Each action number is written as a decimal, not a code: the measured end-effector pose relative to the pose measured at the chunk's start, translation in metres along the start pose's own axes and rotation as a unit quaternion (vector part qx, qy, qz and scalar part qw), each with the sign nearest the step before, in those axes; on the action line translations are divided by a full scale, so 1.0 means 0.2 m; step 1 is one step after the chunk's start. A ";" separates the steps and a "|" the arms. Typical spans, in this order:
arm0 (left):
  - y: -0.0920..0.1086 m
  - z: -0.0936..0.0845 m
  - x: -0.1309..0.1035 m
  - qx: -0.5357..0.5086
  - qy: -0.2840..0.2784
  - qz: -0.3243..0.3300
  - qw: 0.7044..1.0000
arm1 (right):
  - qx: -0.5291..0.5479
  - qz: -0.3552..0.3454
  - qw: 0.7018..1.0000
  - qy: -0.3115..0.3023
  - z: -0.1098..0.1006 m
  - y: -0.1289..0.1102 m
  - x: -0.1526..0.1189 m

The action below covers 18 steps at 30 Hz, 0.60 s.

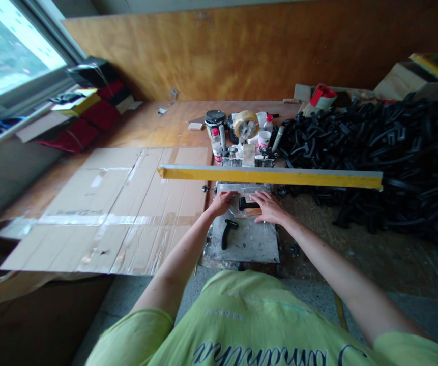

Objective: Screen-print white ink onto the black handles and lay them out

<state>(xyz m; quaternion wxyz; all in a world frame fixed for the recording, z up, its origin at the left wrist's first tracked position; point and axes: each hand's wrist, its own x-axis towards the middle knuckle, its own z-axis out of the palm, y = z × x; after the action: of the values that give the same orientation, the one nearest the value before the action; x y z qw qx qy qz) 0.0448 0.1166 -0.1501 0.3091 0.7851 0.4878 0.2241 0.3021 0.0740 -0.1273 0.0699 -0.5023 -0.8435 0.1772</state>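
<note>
A black curved plastic handle lies in a small wooden-looking holder on a grey metal plate. My left hand is just left of this handle, fingers stretched out over the plate with nothing visible in them. On the other side, my right hand reaches in with its fingers apart, close beside the handle; whether the fingertips touch it I cannot tell. A second black handle rests on the plate nearer to my body. Just beyond my hands, a long screen frame with a yellow front edge spans the plate.
A large heap of black handles covers the bench on the right. Flattened cardboard lies to the left. Behind the frame stand a tape roll, a paint tub and red-capped bottles. Boxes sit by the window.
</note>
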 end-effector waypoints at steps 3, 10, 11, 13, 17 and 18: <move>0.01 -0.06 -0.03 -0.036 0.002 -0.001 0.999 | -0.009 0.019 1.000 -0.020 -0.03 -0.02 0.00; 0.13 -0.27 -0.15 -0.342 0.229 -0.096 0.906 | -0.005 -0.028 0.999 0.042 -0.03 -0.20 0.05; 0.16 -0.32 -0.16 -0.371 0.261 -0.096 0.886 | 0.001 -0.025 0.999 0.047 -0.02 -0.22 0.07; 0.24 -0.42 -0.19 -0.411 0.318 -0.094 0.849 | 0.009 -0.017 0.998 0.058 0.02 -0.24 0.08; 0.41 -0.60 -0.21 -0.447 0.382 -0.065 0.806 | 0.006 -0.024 0.996 0.091 0.07 -0.24 0.09; 0.45 -0.63 -0.21 -0.451 0.381 -0.057 0.805 | 0.005 -0.026 0.995 0.095 0.07 -0.24 0.08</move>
<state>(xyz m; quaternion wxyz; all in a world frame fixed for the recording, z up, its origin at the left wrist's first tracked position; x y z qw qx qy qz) 0.0008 0.0815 -0.0001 0.4298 0.3788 0.4541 0.6823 0.2507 0.0650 -0.1242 0.1568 -0.4947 -0.8447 0.1310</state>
